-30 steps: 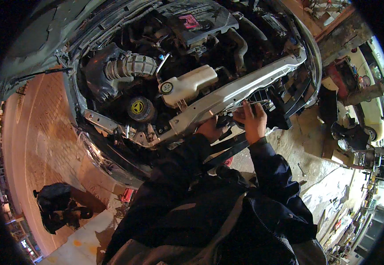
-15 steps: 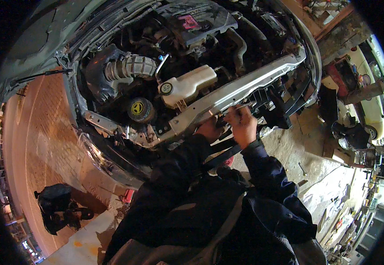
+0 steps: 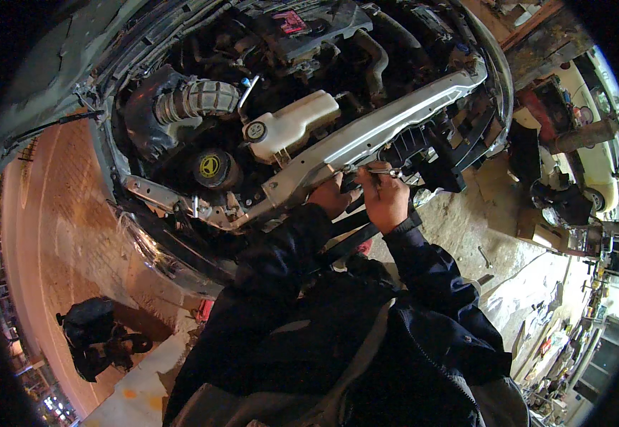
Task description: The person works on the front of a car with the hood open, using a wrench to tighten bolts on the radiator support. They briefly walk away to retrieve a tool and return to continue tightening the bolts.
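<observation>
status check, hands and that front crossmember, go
Left hand gripping under silver crossmember. Right hand closed on a slim metal tool at its edge. Black grille bracket close alongside.

A white reservoir (image 3: pixel 291 127) sits in the engine bay beside a ribbed hose (image 3: pixel 197 99) and a black cap (image 3: pixel 211 167) with a yellow mark. Down left on the brick floor (image 3: pixel 53 228) lies a dark bag (image 3: pixel 92 334) — well apart from the car. At right stands a pale vehicle (image 3: pixel 597 153) — tools scattered near it.
</observation>
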The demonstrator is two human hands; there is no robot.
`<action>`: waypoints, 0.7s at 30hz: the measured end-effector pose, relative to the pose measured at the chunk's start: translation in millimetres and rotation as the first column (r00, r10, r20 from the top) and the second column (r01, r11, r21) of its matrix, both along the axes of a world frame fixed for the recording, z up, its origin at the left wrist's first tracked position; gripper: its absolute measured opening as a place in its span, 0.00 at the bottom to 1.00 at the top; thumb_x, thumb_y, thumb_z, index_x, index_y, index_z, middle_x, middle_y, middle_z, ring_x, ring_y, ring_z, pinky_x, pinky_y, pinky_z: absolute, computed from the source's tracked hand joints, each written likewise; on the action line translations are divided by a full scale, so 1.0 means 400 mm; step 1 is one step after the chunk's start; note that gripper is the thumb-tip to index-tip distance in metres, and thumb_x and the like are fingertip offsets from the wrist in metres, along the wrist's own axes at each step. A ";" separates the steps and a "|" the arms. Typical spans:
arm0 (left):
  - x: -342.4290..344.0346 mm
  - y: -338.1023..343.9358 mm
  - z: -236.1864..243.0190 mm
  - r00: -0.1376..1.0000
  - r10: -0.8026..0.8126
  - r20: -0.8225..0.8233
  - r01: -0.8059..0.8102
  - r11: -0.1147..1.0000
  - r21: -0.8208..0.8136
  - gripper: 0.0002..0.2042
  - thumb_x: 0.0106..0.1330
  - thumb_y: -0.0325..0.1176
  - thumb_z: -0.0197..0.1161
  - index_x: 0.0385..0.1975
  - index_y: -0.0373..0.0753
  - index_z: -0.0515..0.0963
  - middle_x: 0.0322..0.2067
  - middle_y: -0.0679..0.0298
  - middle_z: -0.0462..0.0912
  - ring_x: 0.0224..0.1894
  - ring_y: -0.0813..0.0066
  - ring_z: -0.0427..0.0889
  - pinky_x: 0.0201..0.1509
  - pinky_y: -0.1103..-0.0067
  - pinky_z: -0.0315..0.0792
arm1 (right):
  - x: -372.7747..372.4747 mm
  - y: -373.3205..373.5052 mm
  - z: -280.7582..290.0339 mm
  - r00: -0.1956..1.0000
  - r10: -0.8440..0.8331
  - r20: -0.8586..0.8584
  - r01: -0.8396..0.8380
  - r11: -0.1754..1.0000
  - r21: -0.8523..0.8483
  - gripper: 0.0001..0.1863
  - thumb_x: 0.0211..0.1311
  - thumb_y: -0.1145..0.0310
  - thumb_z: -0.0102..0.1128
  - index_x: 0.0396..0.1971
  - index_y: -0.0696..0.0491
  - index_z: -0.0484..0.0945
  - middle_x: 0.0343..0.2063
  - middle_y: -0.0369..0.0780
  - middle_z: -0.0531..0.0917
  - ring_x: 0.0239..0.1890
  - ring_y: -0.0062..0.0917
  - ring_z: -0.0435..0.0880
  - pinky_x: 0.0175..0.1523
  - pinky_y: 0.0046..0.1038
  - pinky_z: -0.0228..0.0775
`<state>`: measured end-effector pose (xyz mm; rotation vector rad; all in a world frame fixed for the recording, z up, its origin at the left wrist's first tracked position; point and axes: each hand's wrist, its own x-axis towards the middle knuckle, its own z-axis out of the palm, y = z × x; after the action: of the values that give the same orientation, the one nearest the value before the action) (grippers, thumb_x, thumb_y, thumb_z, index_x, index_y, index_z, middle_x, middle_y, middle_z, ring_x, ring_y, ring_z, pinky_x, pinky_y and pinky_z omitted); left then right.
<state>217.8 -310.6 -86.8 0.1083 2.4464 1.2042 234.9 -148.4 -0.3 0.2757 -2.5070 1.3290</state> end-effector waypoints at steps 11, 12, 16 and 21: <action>-0.011 -0.009 0.033 0.997 -0.055 0.049 0.053 0.998 0.042 0.39 0.69 0.49 0.64 0.74 0.30 0.64 0.68 0.36 0.73 0.71 0.42 0.73 0.74 0.60 0.68 | 0.002 -0.015 0.006 0.994 0.055 -0.090 -0.047 0.995 0.088 0.08 0.69 0.67 0.70 0.41 0.56 0.83 0.36 0.45 0.88 0.35 0.44 0.89 0.38 0.39 0.81; -0.009 -0.006 0.016 0.998 -0.032 0.060 0.029 0.999 0.045 0.39 0.68 0.48 0.64 0.74 0.30 0.64 0.68 0.36 0.73 0.71 0.42 0.74 0.73 0.60 0.68 | 0.003 -0.013 0.009 0.994 0.057 -0.095 -0.050 0.996 0.076 0.08 0.69 0.67 0.70 0.41 0.55 0.83 0.36 0.44 0.88 0.35 0.44 0.89 0.38 0.39 0.81; -0.012 0.000 -0.084 0.998 -0.039 -0.047 0.042 0.998 0.052 0.37 0.68 0.48 0.63 0.72 0.30 0.65 0.65 0.36 0.76 0.68 0.41 0.76 0.73 0.60 0.69 | 0.001 -0.010 0.016 0.985 0.107 -0.135 -0.087 0.986 0.143 0.09 0.69 0.68 0.70 0.43 0.54 0.82 0.36 0.43 0.88 0.34 0.43 0.89 0.38 0.37 0.82; -0.027 -0.006 -0.134 0.992 -0.115 -0.056 0.115 0.993 0.005 0.38 0.68 0.47 0.62 0.74 0.30 0.62 0.64 0.35 0.77 0.66 0.40 0.78 0.71 0.60 0.71 | 0.007 -0.018 0.006 0.965 0.188 -0.185 -0.136 0.956 0.261 0.10 0.69 0.67 0.71 0.45 0.52 0.82 0.37 0.42 0.88 0.34 0.42 0.89 0.37 0.38 0.82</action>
<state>207.2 -313.0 -140.3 0.2851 2.4463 1.1755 237.8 -155.4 2.1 0.6538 -2.5095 0.9807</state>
